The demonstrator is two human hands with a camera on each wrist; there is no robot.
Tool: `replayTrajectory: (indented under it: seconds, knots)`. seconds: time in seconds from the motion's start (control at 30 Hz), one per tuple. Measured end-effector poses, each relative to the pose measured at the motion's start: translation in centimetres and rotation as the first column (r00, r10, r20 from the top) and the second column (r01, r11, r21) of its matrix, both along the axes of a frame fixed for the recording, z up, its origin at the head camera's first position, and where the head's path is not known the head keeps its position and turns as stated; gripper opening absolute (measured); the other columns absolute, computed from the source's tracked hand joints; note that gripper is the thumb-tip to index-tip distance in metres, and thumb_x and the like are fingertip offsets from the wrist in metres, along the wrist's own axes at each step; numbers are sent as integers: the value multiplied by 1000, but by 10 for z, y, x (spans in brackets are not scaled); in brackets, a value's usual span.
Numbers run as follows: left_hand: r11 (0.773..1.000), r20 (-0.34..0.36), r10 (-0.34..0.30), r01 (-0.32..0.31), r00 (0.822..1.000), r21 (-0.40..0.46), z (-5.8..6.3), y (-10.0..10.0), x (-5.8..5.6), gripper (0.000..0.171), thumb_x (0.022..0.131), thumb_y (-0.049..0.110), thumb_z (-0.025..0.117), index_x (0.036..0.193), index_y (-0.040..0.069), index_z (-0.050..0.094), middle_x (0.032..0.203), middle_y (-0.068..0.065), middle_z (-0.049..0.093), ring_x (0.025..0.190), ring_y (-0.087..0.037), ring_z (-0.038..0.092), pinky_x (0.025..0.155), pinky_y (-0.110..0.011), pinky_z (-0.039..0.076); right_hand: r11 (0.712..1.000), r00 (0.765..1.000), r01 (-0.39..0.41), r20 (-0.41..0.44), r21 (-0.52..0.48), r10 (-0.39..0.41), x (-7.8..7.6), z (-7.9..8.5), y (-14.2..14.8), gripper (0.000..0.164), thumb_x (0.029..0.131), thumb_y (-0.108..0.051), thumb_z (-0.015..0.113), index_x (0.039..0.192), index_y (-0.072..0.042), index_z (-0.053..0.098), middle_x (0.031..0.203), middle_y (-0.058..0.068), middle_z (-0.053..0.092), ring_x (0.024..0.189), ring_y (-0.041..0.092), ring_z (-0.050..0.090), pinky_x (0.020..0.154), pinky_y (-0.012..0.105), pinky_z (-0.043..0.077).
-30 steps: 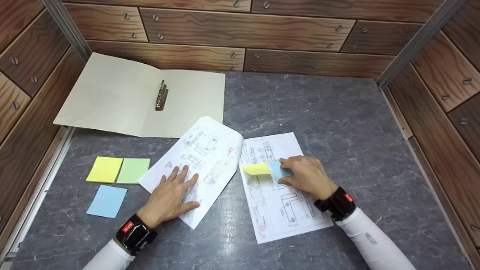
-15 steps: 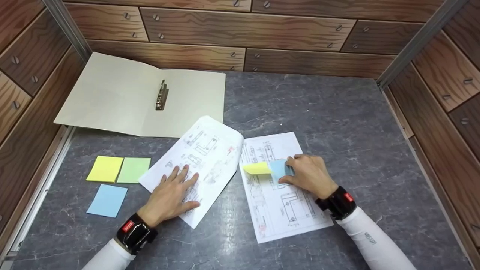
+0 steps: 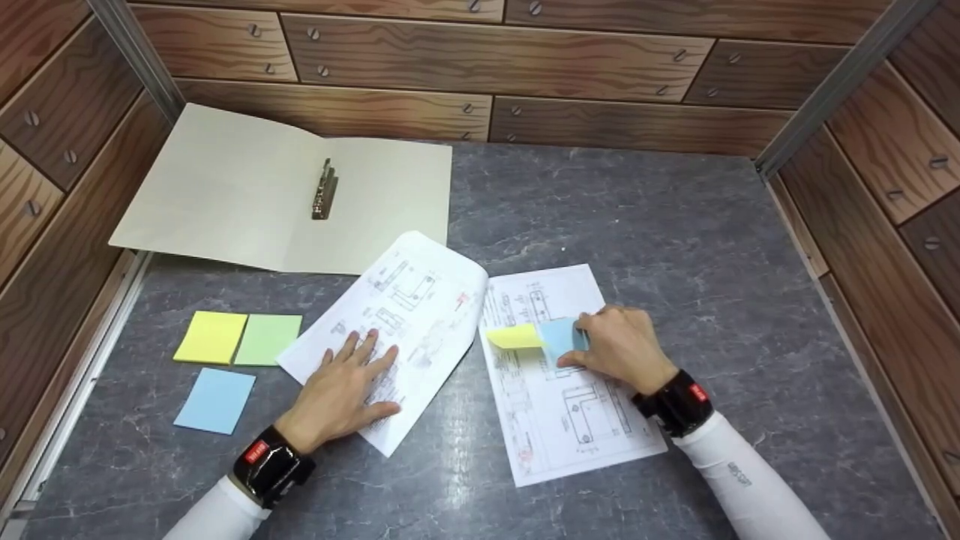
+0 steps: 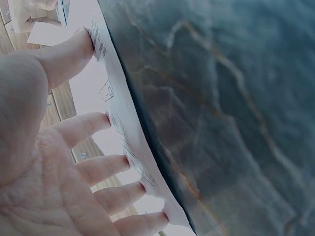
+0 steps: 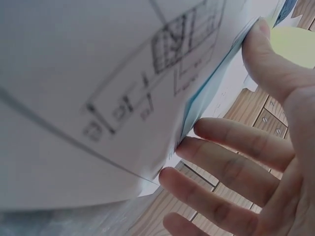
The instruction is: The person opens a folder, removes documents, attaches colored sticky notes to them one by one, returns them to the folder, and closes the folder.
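Observation:
My left hand lies spread on a printed drawing sheet, fingertips resting on the paper, also seen in the left wrist view. On a second drawing sheet to the right, my right hand touches a blue sticky note, thumb and index finger near its right part. In the right wrist view the thumb rests on the blue note, and the other fingers are spread and fairly straight. A yellow sticky note with a lifted, curled edge sits just left of the blue one.
An open cream folder with a metal clip lies at the back left, its corner under the left sheet. Yellow, green and blue sticky note pads lie at the left. Wood-patterned walls enclose the grey table.
The right index finger has slid slightly right across the blue sticky note, so more of the note shows. My left hand and both sheets have stayed in place.

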State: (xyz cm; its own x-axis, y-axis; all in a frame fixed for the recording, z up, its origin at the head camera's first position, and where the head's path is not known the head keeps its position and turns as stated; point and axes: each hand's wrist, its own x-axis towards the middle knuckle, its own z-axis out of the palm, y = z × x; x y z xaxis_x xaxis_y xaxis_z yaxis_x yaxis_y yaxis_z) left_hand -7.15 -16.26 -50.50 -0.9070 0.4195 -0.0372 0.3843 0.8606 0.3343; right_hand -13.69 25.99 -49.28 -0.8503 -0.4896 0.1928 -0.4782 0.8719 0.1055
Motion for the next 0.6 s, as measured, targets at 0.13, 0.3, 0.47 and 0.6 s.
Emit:
replayTrajectory:
  seconds: [0.13,0.3,0.47,0.6]
  knots:
    - [1000,4,3,-3,1000,3,0,1,0,78,86,48,79,149,10,55,159,-29,41,147,-54,37,109,-78,37,1000,1000,3,-15,-6,-3,0,-1,0,65,61,-78,81,82,-16,75,54,-2,55,48,15,46,39,27,30]
    - [1000,6,5,-5,1000,3,0,1,0,78,86,48,79,150,11,54,160,-29,40,148,-54,36,110,-78,37,1000,1000,16,-10,-12,-16,3,-1,-1,65,61,-76,82,84,-16,76,55,0,58,53,19,53,40,29,33]
    - [1000,-8,2,-2,1000,-1,0,1,0,77,86,48,79,149,10,55,159,-29,41,147,-54,37,109,-78,37,1000,1000,11,2,-18,-11,3,-1,-2,63,63,-73,83,85,-15,75,57,-2,57,51,16,48,41,28,32]
    - [1000,-26,-7,7,1000,-3,0,0,0,77,86,48,79,148,9,55,157,-30,42,146,-55,39,107,-78,39,1000,1000,7,10,-18,-7,4,-1,-2,59,66,-70,84,84,-15,71,58,-2,56,51,14,46,41,28,31]
